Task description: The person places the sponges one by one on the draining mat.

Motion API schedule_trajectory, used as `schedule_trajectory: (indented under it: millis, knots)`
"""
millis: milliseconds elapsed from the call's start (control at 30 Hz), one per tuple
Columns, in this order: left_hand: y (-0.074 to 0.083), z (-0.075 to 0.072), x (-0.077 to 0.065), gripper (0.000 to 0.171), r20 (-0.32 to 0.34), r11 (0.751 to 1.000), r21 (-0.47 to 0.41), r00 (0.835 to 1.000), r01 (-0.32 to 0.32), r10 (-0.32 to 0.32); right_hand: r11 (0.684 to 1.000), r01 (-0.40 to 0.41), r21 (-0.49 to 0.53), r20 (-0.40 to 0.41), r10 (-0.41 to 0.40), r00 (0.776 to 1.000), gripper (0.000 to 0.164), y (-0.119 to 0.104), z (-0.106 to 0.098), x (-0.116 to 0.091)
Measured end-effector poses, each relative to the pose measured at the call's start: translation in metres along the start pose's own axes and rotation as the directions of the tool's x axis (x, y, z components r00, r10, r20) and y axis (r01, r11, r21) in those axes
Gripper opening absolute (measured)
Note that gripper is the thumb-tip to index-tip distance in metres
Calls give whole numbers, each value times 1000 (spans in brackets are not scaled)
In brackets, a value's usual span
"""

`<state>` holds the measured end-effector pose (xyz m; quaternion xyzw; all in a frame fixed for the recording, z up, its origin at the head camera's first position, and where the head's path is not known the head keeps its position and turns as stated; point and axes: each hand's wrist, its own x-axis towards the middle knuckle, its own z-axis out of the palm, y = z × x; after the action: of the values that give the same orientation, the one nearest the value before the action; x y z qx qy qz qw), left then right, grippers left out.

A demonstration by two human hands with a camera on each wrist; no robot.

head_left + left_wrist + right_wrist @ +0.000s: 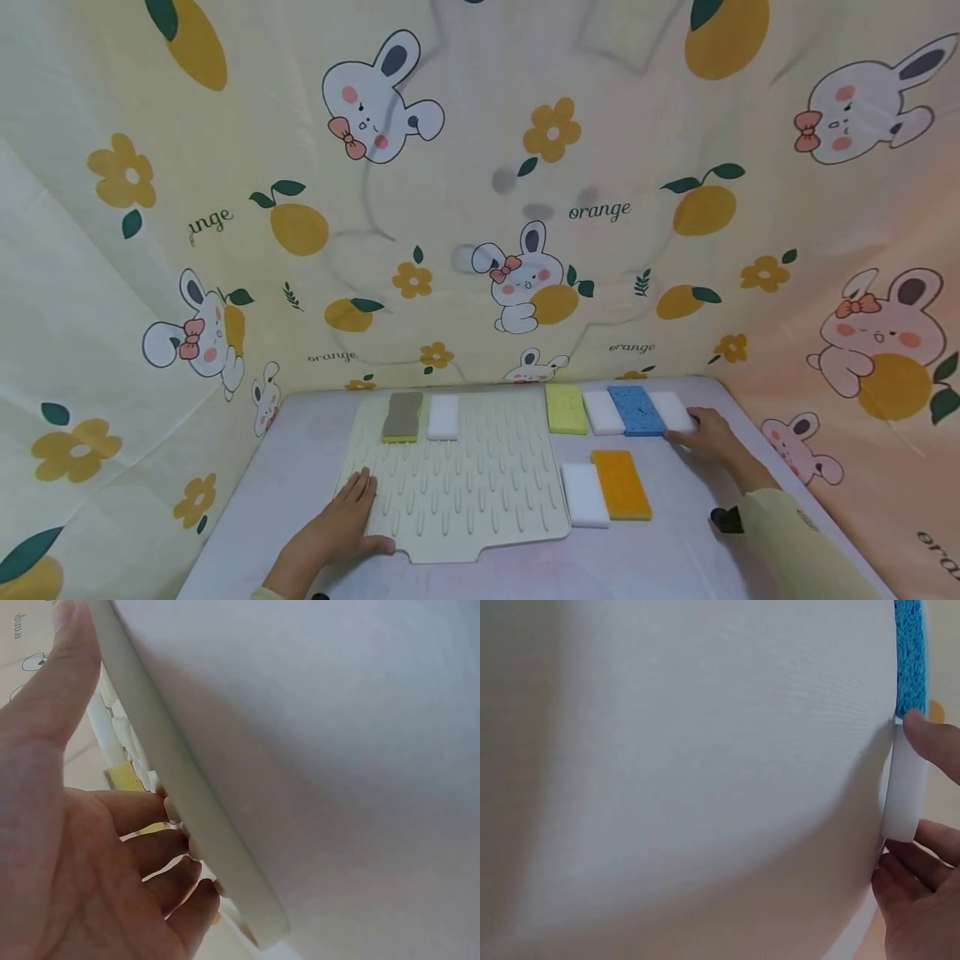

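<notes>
On my feed I read the table (266, 500) as a clock face centred on the cream ridged mat (457, 533), with 12 toward the patterned cloth (450, 192) behind. I have the left hand (333, 521) at about 8 o'clock, thumb spread wide from the fingers, fingertips resting on the mat's edge. The left wrist view gives me the same edge close up, with the fingers against its upper side.

The right hand (708, 437) is out near 3 o'clock, well apart from the mat. It holds the outer white block (672, 412) between thumb and fingers; in the right wrist view I see the thumb at the end by the blue sponge (636, 411) and the fingers round the opposite end.

That block ends a row running from about 2 o'clock: yellow sponge (566, 408), inner white block (604, 413), the blue one, then the held one. At 3 o'clock, beside the mat, the near white block (585, 496) lies against the orange sponge (622, 485). On the mat itself I find the grey-topped sponge (402, 415) between 10 and 11, and the small white block (443, 418) close to 12, standing apart.
</notes>
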<state>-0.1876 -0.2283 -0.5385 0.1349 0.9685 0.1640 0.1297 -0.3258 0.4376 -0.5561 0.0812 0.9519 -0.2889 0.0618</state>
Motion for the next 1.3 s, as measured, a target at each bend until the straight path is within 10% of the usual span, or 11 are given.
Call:
schedule_trajectory:
  millis: [533, 1300]
  knots:
    - [-3, 2, 3, 121, 6, 1000, -4, 1000, 15, -15, 996, 12, 84, -66, -7, 998, 100, -2, -5, -16]
    - [-7, 6, 4, 122, -7, 1000, -22, 1000, 19, -20, 984, 152, 95, -130, -139, 982, 90, -79, 28, -40]
